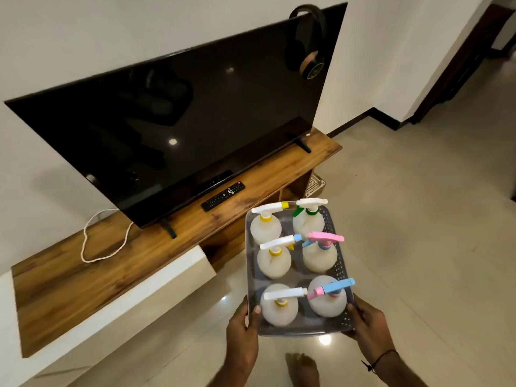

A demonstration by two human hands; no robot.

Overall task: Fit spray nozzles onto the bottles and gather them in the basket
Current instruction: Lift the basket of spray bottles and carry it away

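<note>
A grey perforated basket (341, 255) is held in the air over the floor, in front of the wooden TV bench. Several translucent white bottles stand upright in it in two rows, each with a spray nozzle on top: a white and yellow nozzle (270, 208), a white and green nozzle (310, 203), a pink nozzle (326, 236), a blue and pink nozzle (332, 288). My left hand (243, 328) grips the basket's near left corner. My right hand (366, 322) grips its near right corner.
A large black TV (178, 115) stands on the wooden bench (145, 258), with headphones (307, 43) hung on its top right corner. A remote (223, 196) and a white cable (103, 236) lie on the bench. My bare foot (303, 367) shows on the tiled floor.
</note>
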